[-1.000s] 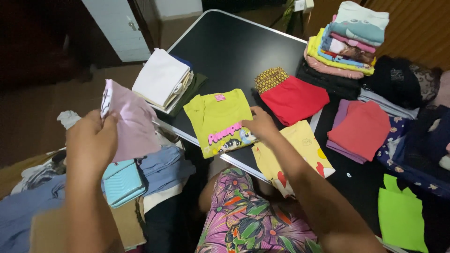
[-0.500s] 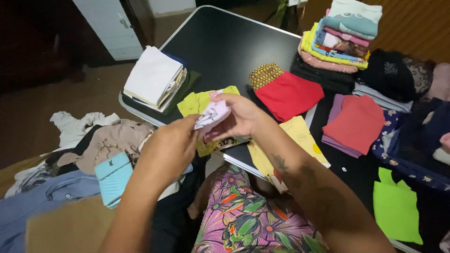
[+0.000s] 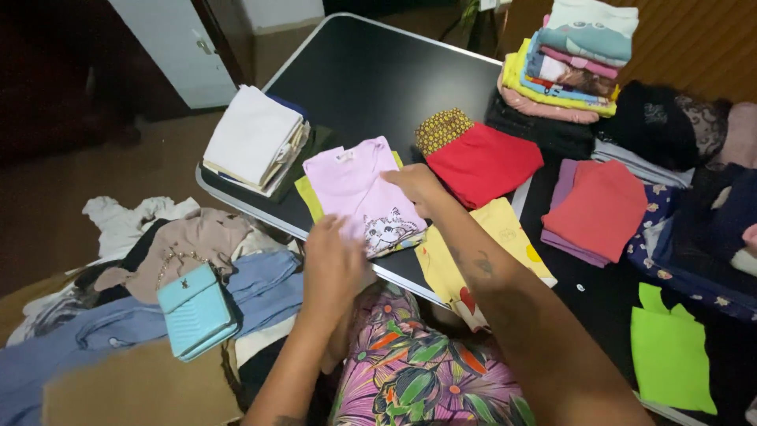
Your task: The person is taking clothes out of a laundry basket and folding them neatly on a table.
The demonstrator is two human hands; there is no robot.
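The black surface (image 3: 371, 71) fills most of my view, and its near edge runs just in front of my lap. A heap of unfolded clothes (image 3: 118, 315) lies on the floor to my left, with one turquoise purse (image 3: 195, 310) resting on top of it. At the far right corner of the surface stands one tall stack (image 3: 572, 67) of folded, many-coloured garments. Near the left edge sits one stack with a white top (image 3: 252, 136). A red piece (image 3: 485, 162) with a patterned yellow band lies in the middle, and a coral piece (image 3: 603, 209) sits to its right.

The pink shirt (image 3: 355, 189) lies flat near the front edge, spread over a yellow-green shirt (image 3: 307, 193) whose edges show at its left and top. It is pale pink and short-sleeved, with one cat face printed low on the front. A pale yellow shirt (image 3: 481, 260) with red hearts lies just right of it.

My right hand (image 3: 418, 188) rests flat on the pink shirt's right edge, fingers spread. My left hand (image 3: 335, 264) lies open at its lower left corner. My hands grip nothing.
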